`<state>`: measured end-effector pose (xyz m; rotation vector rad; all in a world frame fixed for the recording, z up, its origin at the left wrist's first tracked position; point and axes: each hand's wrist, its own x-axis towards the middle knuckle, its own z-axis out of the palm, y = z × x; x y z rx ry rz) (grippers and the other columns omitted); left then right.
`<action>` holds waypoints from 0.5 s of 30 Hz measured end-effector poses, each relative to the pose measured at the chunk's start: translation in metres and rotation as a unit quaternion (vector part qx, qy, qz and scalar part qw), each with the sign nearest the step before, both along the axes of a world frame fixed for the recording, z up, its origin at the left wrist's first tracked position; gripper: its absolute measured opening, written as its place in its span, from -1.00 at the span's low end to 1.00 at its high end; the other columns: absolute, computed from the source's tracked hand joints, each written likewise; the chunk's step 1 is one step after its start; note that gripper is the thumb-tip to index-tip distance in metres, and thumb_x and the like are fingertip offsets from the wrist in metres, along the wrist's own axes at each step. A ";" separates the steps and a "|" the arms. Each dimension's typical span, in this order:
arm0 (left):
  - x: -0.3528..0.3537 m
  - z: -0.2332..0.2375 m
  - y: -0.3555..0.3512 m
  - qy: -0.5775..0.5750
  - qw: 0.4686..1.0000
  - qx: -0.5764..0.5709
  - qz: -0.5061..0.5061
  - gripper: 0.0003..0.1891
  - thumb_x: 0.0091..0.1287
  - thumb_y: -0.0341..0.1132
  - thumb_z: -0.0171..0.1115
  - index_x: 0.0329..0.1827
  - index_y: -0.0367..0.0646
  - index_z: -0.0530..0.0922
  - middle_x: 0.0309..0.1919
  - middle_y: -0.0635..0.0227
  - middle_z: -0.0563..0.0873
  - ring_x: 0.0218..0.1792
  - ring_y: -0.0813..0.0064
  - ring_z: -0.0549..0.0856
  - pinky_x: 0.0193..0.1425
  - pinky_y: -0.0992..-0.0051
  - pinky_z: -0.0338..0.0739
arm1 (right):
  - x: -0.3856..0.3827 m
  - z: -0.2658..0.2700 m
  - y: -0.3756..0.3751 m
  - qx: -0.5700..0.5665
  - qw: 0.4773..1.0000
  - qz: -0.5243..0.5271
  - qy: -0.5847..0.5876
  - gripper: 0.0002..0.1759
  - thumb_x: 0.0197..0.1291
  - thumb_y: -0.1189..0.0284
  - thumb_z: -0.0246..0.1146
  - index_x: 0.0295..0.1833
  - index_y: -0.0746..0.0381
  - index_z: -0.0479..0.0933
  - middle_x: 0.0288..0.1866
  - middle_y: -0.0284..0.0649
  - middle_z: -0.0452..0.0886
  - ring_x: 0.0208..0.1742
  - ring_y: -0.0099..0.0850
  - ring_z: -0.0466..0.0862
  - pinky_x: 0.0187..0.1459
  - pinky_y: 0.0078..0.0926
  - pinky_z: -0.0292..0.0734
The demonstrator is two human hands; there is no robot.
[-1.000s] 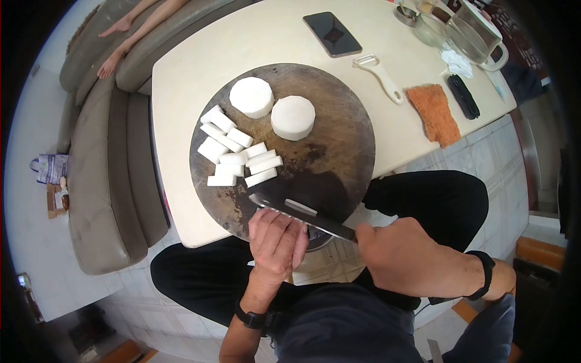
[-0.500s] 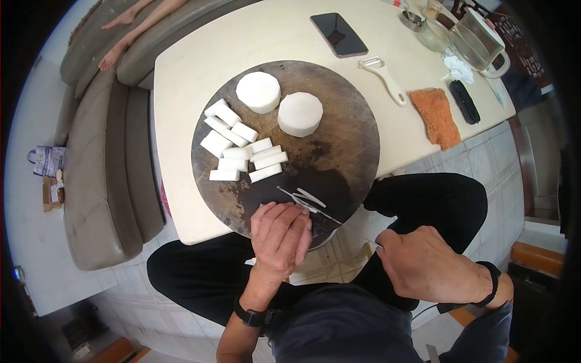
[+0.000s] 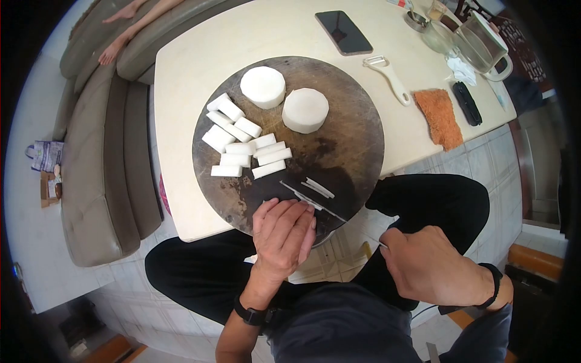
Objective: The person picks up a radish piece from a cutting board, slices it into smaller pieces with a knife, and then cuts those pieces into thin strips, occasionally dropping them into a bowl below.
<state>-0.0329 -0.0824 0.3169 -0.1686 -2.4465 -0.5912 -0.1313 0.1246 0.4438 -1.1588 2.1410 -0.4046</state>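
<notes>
On the near edge of a round dark cutting board point(image 3: 357, 139), my left hand point(image 3: 282, 233) has its fingers bent and closed over a white radish piece, mostly hidden under them. My right hand point(image 3: 423, 263) is closed around the handle of a knife point(image 3: 331, 212). The blade appears nearly edge-on, running up-left just in front of my left fingertips. Thin radish slices point(image 3: 318, 188) lie just beyond the blade. Several cut radish blocks point(image 3: 248, 126) cluster on the board's left half. Two thick radish rounds point(image 3: 305, 111) stand toward the back.
Beyond the board, a phone point(image 3: 344, 32) and a peeler point(image 3: 389, 78) lie on the cream table point(image 3: 181, 78). An orange cloth point(image 3: 438, 120), a black case point(image 3: 466, 104) and a clear pitcher point(image 3: 482, 45) sit at the right. Another person's feet point(image 3: 115, 51) rest on the sofa at upper left.
The thin slices beyond the blade lie closer together and nearly parallel to it. Both hands keep almost the same place and grip. The view has shifted slightly.
</notes>
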 end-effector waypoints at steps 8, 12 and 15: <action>0.000 -0.002 0.000 0.005 1.000 0.006 -0.001 -0.75 -0.03 -0.49 0.43 -0.23 -0.25 0.69 -0.19 0.28 0.71 -0.08 0.29 0.67 0.18 0.19 0.46 | 0.003 -0.001 0.009 0.014 1.000 -0.002 -0.022 -0.83 0.26 0.48 0.17 -0.29 0.40 0.43 -0.76 -0.12 0.39 -0.73 -0.08 0.48 -0.56 -0.20 0.35; -0.001 -0.001 0.000 0.003 1.000 0.008 -0.001 -0.76 -0.03 -0.50 0.43 -0.24 -0.25 0.69 -0.19 0.27 0.71 -0.08 0.29 0.67 0.17 0.19 0.47 | -0.001 -0.001 0.006 0.010 0.999 0.024 -0.024 -0.84 -0.02 0.60 0.22 -0.37 0.42 0.37 -0.71 -0.03 0.46 -0.64 -0.05 0.59 -0.58 -0.24 0.44; -0.001 -0.001 0.001 0.004 1.000 0.007 -0.001 -0.76 -0.05 -0.50 0.43 -0.26 -0.26 0.69 -0.20 0.26 0.70 -0.09 0.27 0.67 0.15 0.17 0.48 | -0.003 -0.008 0.001 -0.010 0.999 0.030 -0.023 -0.82 -0.07 0.60 0.24 -0.37 0.43 0.37 -0.68 0.00 0.49 -0.60 -0.04 0.63 -0.56 -0.24 0.47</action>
